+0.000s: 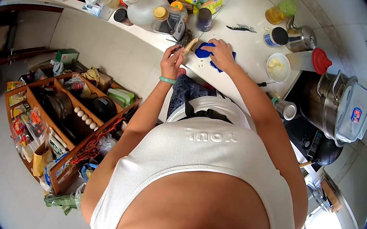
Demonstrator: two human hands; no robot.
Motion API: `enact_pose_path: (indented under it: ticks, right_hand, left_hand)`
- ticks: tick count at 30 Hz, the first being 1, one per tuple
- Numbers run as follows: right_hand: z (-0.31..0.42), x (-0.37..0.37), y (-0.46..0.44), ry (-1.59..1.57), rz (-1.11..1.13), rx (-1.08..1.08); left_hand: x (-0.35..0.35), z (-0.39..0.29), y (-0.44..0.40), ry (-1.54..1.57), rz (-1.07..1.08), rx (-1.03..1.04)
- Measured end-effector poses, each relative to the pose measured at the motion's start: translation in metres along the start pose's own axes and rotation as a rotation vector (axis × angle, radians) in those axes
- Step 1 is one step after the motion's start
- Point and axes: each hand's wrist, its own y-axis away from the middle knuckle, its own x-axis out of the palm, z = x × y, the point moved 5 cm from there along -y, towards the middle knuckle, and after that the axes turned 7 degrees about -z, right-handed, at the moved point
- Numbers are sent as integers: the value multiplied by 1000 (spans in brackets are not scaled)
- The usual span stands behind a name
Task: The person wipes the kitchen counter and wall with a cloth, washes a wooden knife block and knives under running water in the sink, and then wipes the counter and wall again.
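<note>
The step seems to be handling the tan piece (191,46) and blue cloth (203,51) at the surface's (248,47) near edge; the next move calls for steady fingers. The left hand (171,62), reaching forward, pinches the piece; the right hand (221,55) lies palm-down over the cloth, its grip unclear.

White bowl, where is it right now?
In the head view, the white bowl sits on the counter, to the right of the right hand, beside the red-lidded jug.
</note>
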Motion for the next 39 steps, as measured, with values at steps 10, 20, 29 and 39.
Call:
enact_pose_path:
  ticks: [10, 20, 29, 39]
  right_hand:
    - [29, 17, -20, 147, 26, -119]
    - [6, 3, 21, 52, 100, -296]
    - [19, 25, -13, 122, -122, -14]
    - [24, 13, 10, 132, 98, -399]
  left_hand:
    - [5, -1, 0, -41, 0, 35]
    - [15, 3, 1, -59, 83, 70]
    - [8, -9, -6, 13, -22, -49]
    - [8, -4, -8, 3, -43, -32]
